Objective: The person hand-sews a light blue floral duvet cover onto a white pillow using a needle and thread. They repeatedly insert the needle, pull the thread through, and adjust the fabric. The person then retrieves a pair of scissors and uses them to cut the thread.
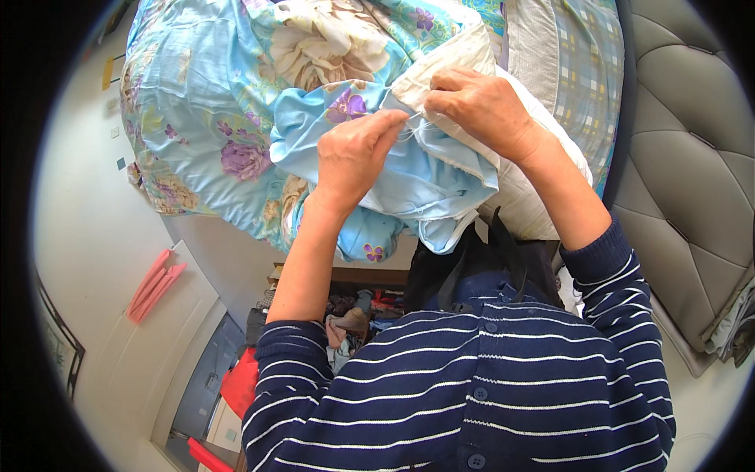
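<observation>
Thin white ties (416, 126) run between my two hands near the edge of a blue floral duvet cover (348, 105). My left hand (358, 154) pinches the ties between thumb and fingertips. Just to the right, my right hand (479, 106) has its fingers curled and pinched on the ties, against the corner of a cream-white quilt (413, 79). Exactly what lies inside the right fingers is hidden. Below the hands hangs the cover's pale blue inner side (407, 183), with a frayed seam edge and loose threads. Both forearms are raised over the bed.
A checked pillow (581, 88) lies at the upper right, beside a grey padded headboard (684, 147). Under the bedding, a low open space holds a pile of clothes (351, 321). Pink cloth (152, 286) hangs on the left by a white door (177, 312).
</observation>
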`<control>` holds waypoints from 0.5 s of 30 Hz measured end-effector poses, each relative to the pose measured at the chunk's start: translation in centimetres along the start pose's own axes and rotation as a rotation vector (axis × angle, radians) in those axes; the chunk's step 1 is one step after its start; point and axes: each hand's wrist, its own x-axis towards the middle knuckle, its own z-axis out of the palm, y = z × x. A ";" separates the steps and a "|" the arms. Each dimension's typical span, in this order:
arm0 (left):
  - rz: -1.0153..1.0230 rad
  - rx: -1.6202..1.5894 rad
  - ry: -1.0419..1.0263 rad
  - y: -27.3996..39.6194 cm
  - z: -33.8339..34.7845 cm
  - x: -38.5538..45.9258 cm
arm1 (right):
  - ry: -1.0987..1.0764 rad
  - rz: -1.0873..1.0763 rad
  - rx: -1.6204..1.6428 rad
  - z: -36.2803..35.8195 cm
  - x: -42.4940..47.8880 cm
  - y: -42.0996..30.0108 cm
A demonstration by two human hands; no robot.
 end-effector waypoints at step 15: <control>-0.689 -1.206 -0.284 -2.0 1.1 0.7 | -0.344 0.286 0.757 -0.6 0.3 2.3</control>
